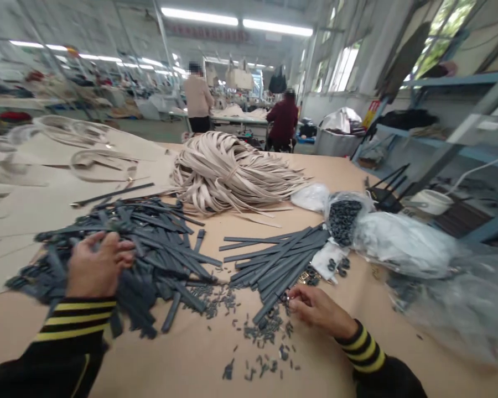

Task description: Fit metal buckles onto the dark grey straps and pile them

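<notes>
My left hand [95, 265] is over the left pile of dark grey straps [149, 237], its fingers loosely bent and apart, with nothing plainly held. At the right, my right hand [321, 310] has thumb and fingertips pinched together beside the near ends of a fanned bundle of flat grey strips [282, 260]. A small shiny bit shows at those fingertips, too small to name. Just beyond this hand lie small metal buckles [305, 277] and dark rings [338, 266]. Short dark scraps [265, 331] are scattered between and below the hands.
A large bundle of beige straps [228, 171] lies at the table's far side. Beige sheets [20, 204] cover the left. Plastic bags [406, 243], one holding dark small parts [344, 218], stand right. Two people [197, 99] are beyond the table, near blue shelves [452, 143].
</notes>
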`<state>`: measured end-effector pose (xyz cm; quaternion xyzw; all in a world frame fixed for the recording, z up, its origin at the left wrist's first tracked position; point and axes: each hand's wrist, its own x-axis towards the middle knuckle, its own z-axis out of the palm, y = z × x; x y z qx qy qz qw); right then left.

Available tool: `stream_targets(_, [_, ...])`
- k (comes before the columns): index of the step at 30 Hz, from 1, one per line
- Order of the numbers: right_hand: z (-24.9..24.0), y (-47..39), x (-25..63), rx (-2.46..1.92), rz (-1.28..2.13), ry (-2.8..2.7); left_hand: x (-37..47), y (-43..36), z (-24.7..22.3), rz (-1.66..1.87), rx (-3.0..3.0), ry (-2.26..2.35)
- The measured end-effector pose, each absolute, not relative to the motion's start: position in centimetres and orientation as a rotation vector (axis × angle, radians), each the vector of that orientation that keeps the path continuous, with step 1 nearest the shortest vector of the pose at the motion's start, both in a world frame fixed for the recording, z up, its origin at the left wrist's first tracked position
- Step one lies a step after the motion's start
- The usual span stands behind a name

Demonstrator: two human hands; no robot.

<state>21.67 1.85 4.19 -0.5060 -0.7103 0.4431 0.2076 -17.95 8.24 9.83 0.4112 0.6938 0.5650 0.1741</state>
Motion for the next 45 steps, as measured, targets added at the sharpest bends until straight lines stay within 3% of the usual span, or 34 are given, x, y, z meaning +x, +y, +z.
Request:
stream_targets(3, [3.2,2.8,23.8,-1.574,0.922,-1.944,-17.6,7.8,8.3,1.627,0.903,1.787])
stream_targets(9, [3.4,5.8,23.3,-1.533,0.398,-2.229,-4.8,2.5,2.7,1.082,1.55,1.515])
stream_targets(13, [3.9,6.8,21.6,-1.471,0.318,-2.485,-1.4,1.4,0.9,0.915,1.884,1.433])
stream_targets(21, [4.0,7.8,20.7,-1.509,0.256,-2.599,-1.9,1.5,0.7,0.879,1.936,1.511])
stream_targets(34, [8.6,5.7,17.7,-1.245,0.027,-2.779,-1.7,1.4,1.4,1.068,1.367,1.281])
stream_targets(38, [10.3,3.6,17.1,-1.328,0.144,-2.715,-1.3,1.1,2.2,1.114,1.103,1.142])
stream_targets(45, [6.7,2.2,18.3,-1.288,1.011,-2.423,-0.3,0.6,1.4,1.055,0.799,1.097])
